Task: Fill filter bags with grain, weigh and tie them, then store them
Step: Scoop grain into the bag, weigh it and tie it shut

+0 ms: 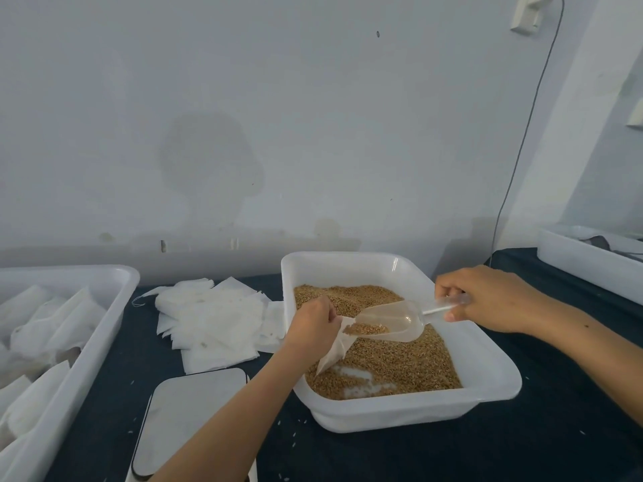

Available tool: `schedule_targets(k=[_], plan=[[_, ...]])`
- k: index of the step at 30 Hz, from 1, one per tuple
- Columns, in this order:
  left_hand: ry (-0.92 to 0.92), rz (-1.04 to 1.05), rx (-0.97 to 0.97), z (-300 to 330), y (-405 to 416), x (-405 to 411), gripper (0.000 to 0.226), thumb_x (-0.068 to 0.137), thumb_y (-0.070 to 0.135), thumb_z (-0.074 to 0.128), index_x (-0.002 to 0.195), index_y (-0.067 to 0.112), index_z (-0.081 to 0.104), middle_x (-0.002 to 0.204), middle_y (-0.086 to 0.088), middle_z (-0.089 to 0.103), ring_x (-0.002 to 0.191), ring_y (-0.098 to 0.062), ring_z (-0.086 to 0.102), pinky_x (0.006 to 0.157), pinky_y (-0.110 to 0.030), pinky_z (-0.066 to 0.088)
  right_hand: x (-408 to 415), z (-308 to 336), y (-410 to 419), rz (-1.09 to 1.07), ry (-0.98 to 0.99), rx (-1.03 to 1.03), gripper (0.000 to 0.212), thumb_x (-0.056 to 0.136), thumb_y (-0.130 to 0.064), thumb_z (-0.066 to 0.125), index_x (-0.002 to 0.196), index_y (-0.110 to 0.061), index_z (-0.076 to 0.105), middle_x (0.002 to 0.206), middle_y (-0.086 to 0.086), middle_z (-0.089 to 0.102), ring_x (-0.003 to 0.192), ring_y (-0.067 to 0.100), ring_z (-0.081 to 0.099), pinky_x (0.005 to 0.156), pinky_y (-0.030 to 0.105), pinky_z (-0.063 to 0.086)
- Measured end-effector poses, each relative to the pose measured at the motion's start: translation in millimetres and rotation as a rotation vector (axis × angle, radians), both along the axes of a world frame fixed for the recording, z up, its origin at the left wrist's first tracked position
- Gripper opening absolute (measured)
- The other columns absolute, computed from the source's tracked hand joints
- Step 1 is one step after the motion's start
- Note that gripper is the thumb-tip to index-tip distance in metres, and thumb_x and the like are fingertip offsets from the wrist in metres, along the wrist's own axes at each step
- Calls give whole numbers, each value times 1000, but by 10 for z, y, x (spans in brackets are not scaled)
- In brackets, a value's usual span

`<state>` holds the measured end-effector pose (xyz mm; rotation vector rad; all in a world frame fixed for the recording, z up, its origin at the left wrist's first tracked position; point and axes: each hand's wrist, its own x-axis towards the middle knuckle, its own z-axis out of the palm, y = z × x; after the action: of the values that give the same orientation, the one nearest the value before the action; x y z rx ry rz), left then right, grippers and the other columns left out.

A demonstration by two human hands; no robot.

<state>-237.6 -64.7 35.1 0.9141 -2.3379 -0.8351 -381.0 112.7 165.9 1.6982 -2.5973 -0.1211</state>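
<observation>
Filter bag (333, 349) — one, thin white — pinched by left hand (310, 323) over grain tub (494, 370); right hand (487, 300) grips one clear scoop (393, 321).

Surface: dark cloth-covered table (556, 429).
Centre: white plastic tub (487, 380) holding golden-brown grain.
Left: white plastic bin (114, 300), at the edge.
Behind, between them: heap of flat white filter bags (208, 321).
Front: flat silver-topped scale (184, 412).
Far right: 1 more white tray (574, 262).
Scattered: loose pale grains (292, 436).
</observation>
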Motion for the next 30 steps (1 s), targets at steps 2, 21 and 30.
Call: schedule_targets(k=[2, 21, 30], plan=[[0, -6, 2, -2, -3, 5, 13, 96, 17, 47, 84, 14, 46, 83, -1, 54, 83, -23, 62, 65, -24, 42, -24, -41, 24, -11, -55, -8, 21, 88, -31, 64, 76, -36, 47, 86, -15, 56, 84, 8, 56, 70, 27, 42], [276, -75, 775, 590, -123, 335, 27, 97, 16, 41, 87, 0, 61, 65, -8, 67, 53, -19, 66, 49, -27, 55, -97, -1192, -436, -256, -310, -116, 25, 97, -19, 47, 73, -17, 39, 75, -7, 39, 61, 2, 36, 52, 16, 31], [141, -195, 524, 885, -269, 1048, 24, 98, 19, 47, 77, 11, 56, 63, -1, 63, 54, -13, 62, 53, -23, 52, 249, -1232, -613, -140, -253, -31, 27, 92, -34, 54, 113, -17, 52, 121, 3, 54, 99, 12, 54, 88, 28, 47]])
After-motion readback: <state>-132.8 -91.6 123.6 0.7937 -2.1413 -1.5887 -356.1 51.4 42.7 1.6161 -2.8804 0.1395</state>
